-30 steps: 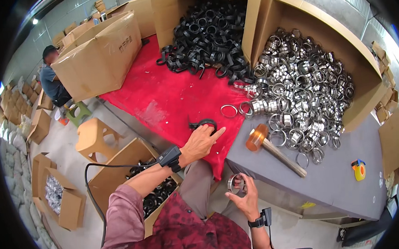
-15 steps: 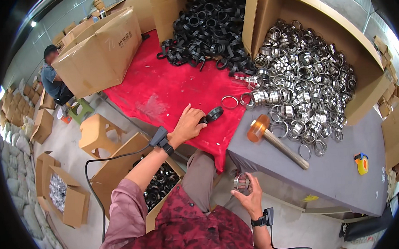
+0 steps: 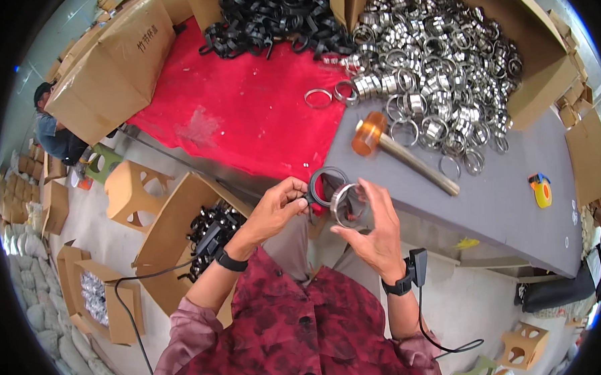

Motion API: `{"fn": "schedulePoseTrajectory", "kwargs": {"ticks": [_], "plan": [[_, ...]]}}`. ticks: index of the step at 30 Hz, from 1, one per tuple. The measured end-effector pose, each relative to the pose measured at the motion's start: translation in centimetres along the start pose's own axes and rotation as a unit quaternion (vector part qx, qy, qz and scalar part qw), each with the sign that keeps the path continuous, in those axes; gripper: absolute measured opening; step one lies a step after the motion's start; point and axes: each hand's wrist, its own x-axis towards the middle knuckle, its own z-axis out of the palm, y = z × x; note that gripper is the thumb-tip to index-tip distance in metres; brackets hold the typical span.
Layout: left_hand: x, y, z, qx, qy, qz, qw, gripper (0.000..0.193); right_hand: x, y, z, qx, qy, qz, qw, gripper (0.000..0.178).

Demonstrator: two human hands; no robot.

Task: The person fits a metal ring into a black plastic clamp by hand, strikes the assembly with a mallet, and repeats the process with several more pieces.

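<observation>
**Both Sides Loaded, Parts Held Close**

Via head cam, I find the L hand [image 3: 274, 209] pinching a black ring [image 3: 312, 185] at its lower-left edge, thumb vs. fingers. R hand [image 3: 378, 234] has its grip curved about a silver ring [image 3: 336, 211], thumb below, fingers above. Both rings are held up betw. the hands, near the front edge of the red tabletop [image 3: 250, 116], and overlap in view (contact betw. them: can't tell). Orange-headed mallet [image 3: 417, 162] lies on the adj. grey tabletop [image 3: 495, 192], beside a lg. silver heap [image 3: 436, 67]. Black pile [image 3: 273, 18] noted at far end of red.
</observation>
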Motion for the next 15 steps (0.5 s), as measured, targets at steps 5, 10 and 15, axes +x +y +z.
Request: {"fn": "schedulePoseTrajectory", "kwargs": {"ticks": [5, 10, 15], "plan": [[-3.2, -1.5, 1.3, -0.004, -0.026, -0.030, 0.999, 0.027, -1.0, -1.1, 0.4, -0.045, -0.060, -0.054, 0.996, 0.089], [-4.6, -1.2, 1.5, 0.006, -0.018, -0.030, 0.999, 0.033, -2.2, -2.2, 0.4, -0.078, -0.091, -0.041, 0.992, 0.091], [-6.0, -2.1, 1.2, 0.005, -0.013, -0.045, 0.999, 0.036, -3.0, -3.9, 0.9, -0.107, -0.134, -0.017, 0.985, 0.090]]}}
